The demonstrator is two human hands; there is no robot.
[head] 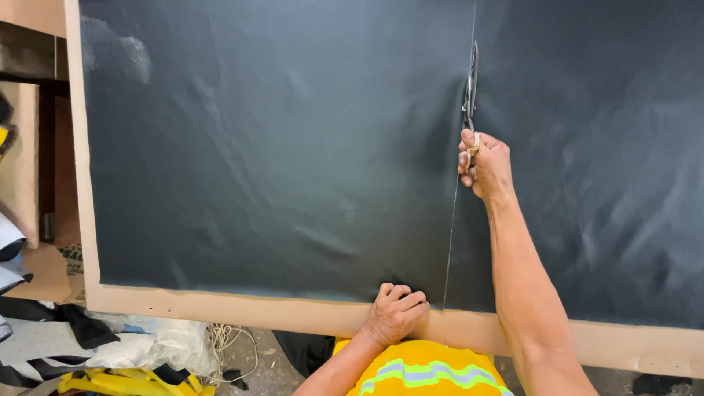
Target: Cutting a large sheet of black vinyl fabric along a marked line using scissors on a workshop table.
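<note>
A large sheet of dark grey fabric (279,147) covers a brown paper-topped table (220,306). A thin cut line runs up the fabric from the near edge. My right hand (484,165) is stretched forward, gripping the wrapped handles of metal scissors (471,84) whose blades point away from me along the cut. My left hand (396,314) is closed and presses down on the fabric's near edge, just left of the cut. My yellow reflective vest shows at the bottom.
At lower left, the floor holds fabric scraps (73,326), clear plastic (161,345), a coil of cord (227,339) and a yellow item (117,383). Cardboard and a wooden frame (29,147) stand beyond the table's left edge.
</note>
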